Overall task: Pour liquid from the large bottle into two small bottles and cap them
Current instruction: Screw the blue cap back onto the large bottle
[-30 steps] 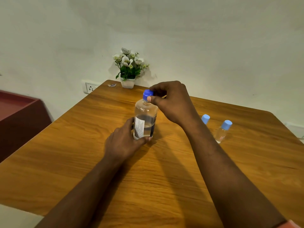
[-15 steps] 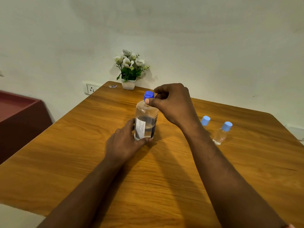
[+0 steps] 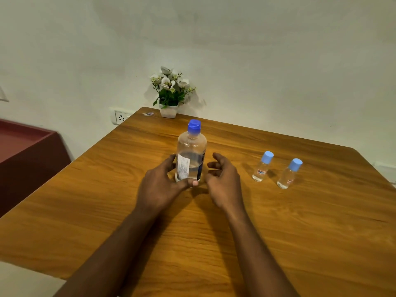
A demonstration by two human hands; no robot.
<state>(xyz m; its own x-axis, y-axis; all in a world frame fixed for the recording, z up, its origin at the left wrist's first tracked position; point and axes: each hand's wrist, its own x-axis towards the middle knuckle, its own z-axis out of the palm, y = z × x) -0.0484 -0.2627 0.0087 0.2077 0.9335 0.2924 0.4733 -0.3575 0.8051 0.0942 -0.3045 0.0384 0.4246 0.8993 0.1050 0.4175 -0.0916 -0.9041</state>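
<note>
The large clear bottle [image 3: 191,154] stands upright mid-table, about half full, with its dark blue cap [image 3: 194,126] on. My left hand [image 3: 159,185] grips its base, thumb across the front. My right hand [image 3: 224,182] hovers just right of the bottle, fingers apart and holding nothing. Two small clear bottles [image 3: 262,167] [image 3: 289,174] with light blue caps stand upright to the right, side by side.
The wooden table [image 3: 278,232] meets a white wall. A white pot of flowers [image 3: 169,93] sits at the far edge beside a small sticker [image 3: 148,113]. A wall socket [image 3: 121,117] and a dark red cabinet [image 3: 25,155] are at the left.
My right hand has let go of the large bottle's cap and dropped down to the bottle's right side. My left hand still holds the base. The small bottles have not moved.
</note>
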